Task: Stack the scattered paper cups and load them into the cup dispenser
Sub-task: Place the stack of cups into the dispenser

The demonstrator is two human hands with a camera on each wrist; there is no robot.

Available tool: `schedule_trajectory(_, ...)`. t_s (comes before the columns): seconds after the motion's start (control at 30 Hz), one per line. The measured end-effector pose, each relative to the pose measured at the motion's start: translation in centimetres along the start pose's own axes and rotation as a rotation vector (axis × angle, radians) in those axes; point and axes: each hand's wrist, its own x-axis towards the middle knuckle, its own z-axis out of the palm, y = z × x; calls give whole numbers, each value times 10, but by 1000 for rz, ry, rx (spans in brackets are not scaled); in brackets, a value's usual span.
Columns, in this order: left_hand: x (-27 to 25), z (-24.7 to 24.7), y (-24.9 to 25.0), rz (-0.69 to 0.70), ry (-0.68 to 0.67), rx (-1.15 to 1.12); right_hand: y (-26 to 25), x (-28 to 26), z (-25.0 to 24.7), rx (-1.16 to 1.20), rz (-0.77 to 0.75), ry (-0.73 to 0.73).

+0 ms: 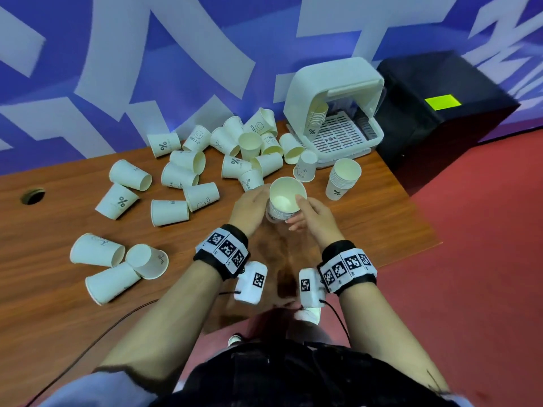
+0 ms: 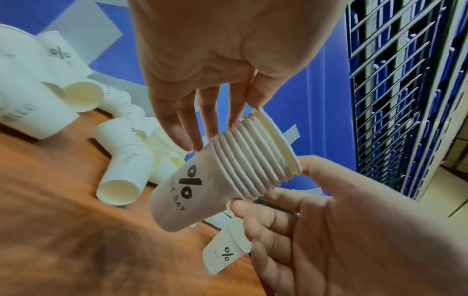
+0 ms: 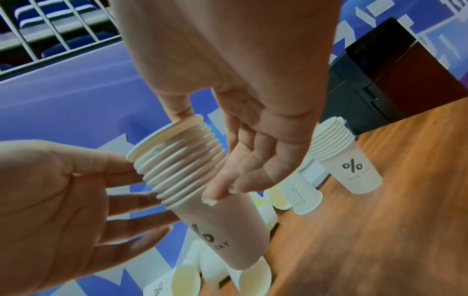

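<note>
A nested stack of white paper cups (image 1: pixel 286 198) (image 2: pixel 228 174) (image 3: pixel 190 180), printed "% NICE DAY", is held tilted just above the wooden table (image 1: pixel 58 304) between both hands. My right hand (image 1: pixel 314 212) (image 3: pixel 253 120) grips it, thumb on the top rim and fingers curled round the side. My left hand (image 1: pixel 251 207) (image 2: pixel 202 80) rests straight fingers against the stacked rims. A second stack (image 1: pixel 342 179) (image 3: pixel 346 164) stands upright to the right. The white cup dispenser (image 1: pixel 332 113) stands open at the back right, with a stack (image 1: pixel 317 116) inside. Several loose cups (image 1: pixel 182 171) lie scattered to the left.
A black box (image 1: pixel 440 107) stands right of the dispenser, past the table's right edge, over red floor (image 1: pixel 484 259). A cable hole (image 1: pixel 33 196) is at the table's far left, and a thin cable (image 1: pixel 102 333) runs across its near part. A blue-and-white wall backs the table.
</note>
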Motion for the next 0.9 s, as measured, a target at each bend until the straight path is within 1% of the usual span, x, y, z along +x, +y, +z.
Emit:
schedule_trajectory(0.1, 16, 16, 22, 33, 16, -43, -16, 16, -19, 5, -27, -8)
schedule_trajectory(0.2, 39, 41, 43, 40, 37, -88, -33, 38, -50, -16, -56, -21)
schedule_trajectory(0.3, 60, 68, 64, 81, 69, -67, -46, 64, -82, -62, -56, -56)
schedule_trajectory(0.4, 83, 96, 84, 122, 104, 26, -57, 89, -113, -84, -57, -103)
schedule_trajectory(0.5, 108, 120, 97, 127, 108, 29, -68, 110, -142, -63, -73, -121)
schedule_trajectory(0.6, 132, 140, 106, 149, 97, 97, -76, 134, -166, -44, -65, -127)
schedule_trajectory(0.67, 147, 150, 109, 136, 89, 67, -79, 150, -180, -16, -35, -135)
schedule_trajectory(0.77, 164, 160, 109, 67, 109, 2, -83, 170, -196, 14, 22, -141)
schedule_trajectory(0.9, 177, 162, 103, 3, 128, -15, -88, 198, -212, 11, 65, -126)
